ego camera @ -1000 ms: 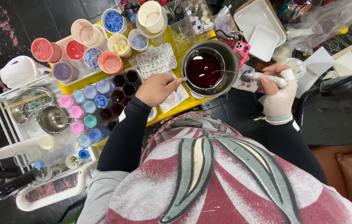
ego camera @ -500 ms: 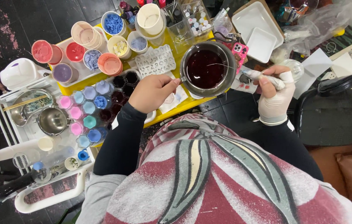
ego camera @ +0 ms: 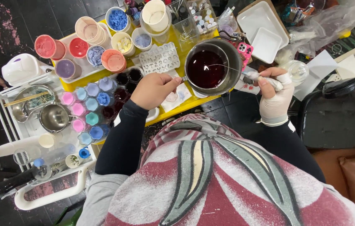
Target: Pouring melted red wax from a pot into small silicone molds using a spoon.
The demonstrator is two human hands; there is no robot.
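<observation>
Head view showed the gloved right hand [ego camera: 274, 97] closed around the wrapped handle of a steel pot [ego camera: 211, 67] of dark red liquid at the yellow table's [ego camera: 173, 112] 3 o'clock edge, the bare left hand [ego camera: 154, 90] curled shut over a white cloth [ego camera: 177, 95] at the pot's 8 o'clock; a tilt would likely spill liquid onto the small cups [ego camera: 98, 98].

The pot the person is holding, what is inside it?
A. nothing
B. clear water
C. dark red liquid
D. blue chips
C: the metal pot is filled with a dark red liquid, gripped by the gloved right hand at its wrapped handle, while the bare left hand rests beside it on the yellow table.
</observation>
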